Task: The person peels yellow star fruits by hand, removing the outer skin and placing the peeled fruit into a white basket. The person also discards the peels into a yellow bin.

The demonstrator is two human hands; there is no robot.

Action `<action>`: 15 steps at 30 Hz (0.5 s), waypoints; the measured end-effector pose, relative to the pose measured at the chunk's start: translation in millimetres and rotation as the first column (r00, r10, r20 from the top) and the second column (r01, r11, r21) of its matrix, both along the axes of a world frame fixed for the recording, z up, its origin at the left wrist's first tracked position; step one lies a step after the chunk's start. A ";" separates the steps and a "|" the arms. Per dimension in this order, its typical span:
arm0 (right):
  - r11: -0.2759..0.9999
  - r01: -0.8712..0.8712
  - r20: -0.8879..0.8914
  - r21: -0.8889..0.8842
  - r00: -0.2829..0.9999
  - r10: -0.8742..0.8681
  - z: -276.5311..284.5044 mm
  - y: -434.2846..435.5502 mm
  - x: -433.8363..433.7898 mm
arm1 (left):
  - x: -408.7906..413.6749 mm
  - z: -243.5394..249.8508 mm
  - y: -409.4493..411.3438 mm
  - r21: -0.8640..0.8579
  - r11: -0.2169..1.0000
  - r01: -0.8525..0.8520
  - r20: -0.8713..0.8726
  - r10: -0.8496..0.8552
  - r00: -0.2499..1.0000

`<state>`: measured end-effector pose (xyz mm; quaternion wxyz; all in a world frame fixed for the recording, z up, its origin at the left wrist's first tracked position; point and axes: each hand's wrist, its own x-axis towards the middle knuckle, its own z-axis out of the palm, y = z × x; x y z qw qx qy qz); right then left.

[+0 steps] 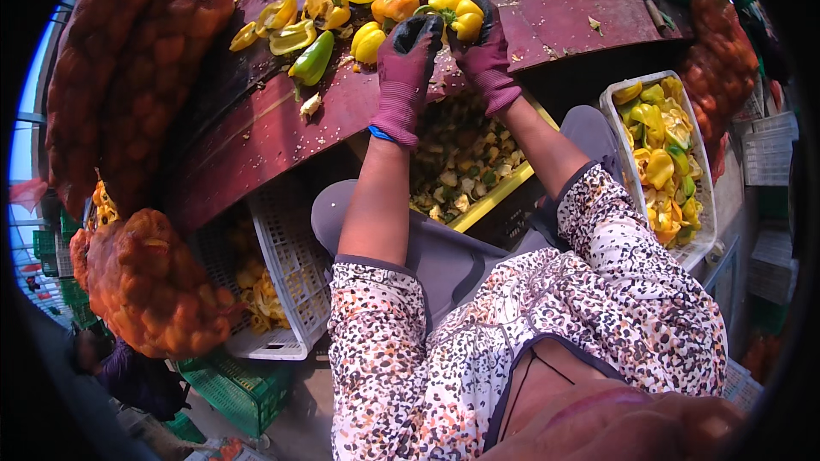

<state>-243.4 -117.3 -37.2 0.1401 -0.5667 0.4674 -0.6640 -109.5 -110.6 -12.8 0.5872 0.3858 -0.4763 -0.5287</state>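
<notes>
Both my hands wear purple knit gloves with dark coated fingers, over the near edge of a red tabletop (544, 9). My right hand (482, 45) is closed round a yellow bell pepper (466, 16) with its green stem turned left. My left hand (410, 45) is just left of it, fingers bent near the stem; whether they grip anything is hidden. Left of and beyond my hands lie an orange pepper (394, 5), whole and cut yellow peppers (291, 37), and a green-yellow pepper (312, 59). Pale seeds and scraps are scattered over the tabletop.
A yellow crate (503, 195) of pepper cores stands below the table edge, between my knees. White crates of yellow peppers stand at right (708, 205) and left (288, 294). Mesh sacks (154, 288) bulge at left, another (717, 57) at right. Part of another person (138, 374) shows lower left.
</notes>
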 end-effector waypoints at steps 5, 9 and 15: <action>0.969 -0.211 -0.380 -0.131 0.913 0.147 6.9 19.4 -5.5 | -1.1 14.5 21.4 0.105 0.969 0.224 -0.333 -0.178 0.926; 0.942 -0.298 -0.457 -0.156 0.867 0.198 5.4 25.5 -7.1 | 7.5 15.2 25.9 0.207 0.917 0.340 -0.297 -0.272 0.915; 0.884 -0.462 -0.316 -0.071 0.851 0.419 9.1 37.6 -10.4 | 8.0 16.2 32.8 0.165 0.939 0.303 -0.148 -0.280 0.949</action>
